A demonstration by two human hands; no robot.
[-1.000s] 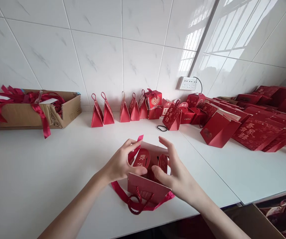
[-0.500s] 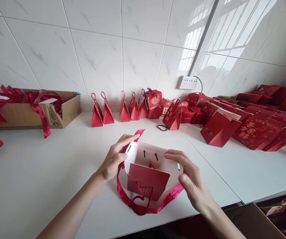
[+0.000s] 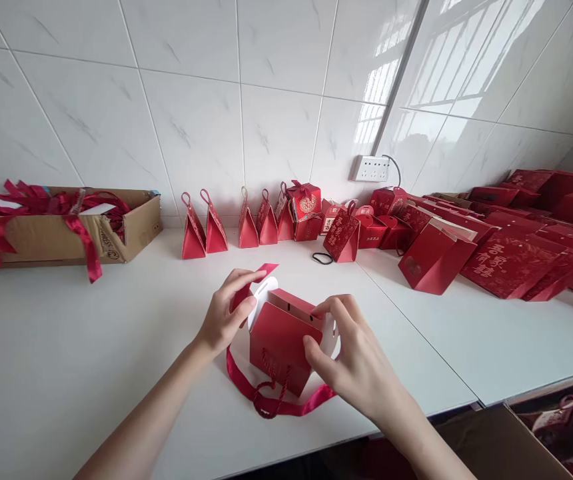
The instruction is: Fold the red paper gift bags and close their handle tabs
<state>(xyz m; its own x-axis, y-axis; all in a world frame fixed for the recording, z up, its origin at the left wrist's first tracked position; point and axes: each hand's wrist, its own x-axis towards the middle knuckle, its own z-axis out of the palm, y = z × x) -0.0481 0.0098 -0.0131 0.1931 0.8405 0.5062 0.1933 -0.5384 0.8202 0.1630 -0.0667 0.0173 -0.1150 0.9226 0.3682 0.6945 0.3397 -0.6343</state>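
A red paper gift box [image 3: 281, 337] with a white inside stands on the table before me, its top partly open. My left hand [image 3: 226, 310] grips its left side, the thumb against the white side flap [image 3: 262, 300] and the fingers over a red ribbon [image 3: 268, 269]. My right hand [image 3: 354, 350] spans the right top corner, fingertips at the back panel and thumb on the front panel. A twisted red cord [image 3: 266, 367] hangs down the front panel. The ribbon loops round below the front of the box. What is inside the box is hidden.
A cardboard carton [image 3: 49, 237] of red ribbons stands at the left. Several small red triangular boxes [image 3: 194, 240] line the tiled wall. Many red gift bags [image 3: 514, 263] crowd the right side, near a white socket strip [image 3: 370, 168]. A black elastic loop [image 3: 323, 258] lies nearby.
My right hand has moved left and inward. The front and back panels have come closer together, narrowing the box's opening. The left hand stays on its side with the ribbon.
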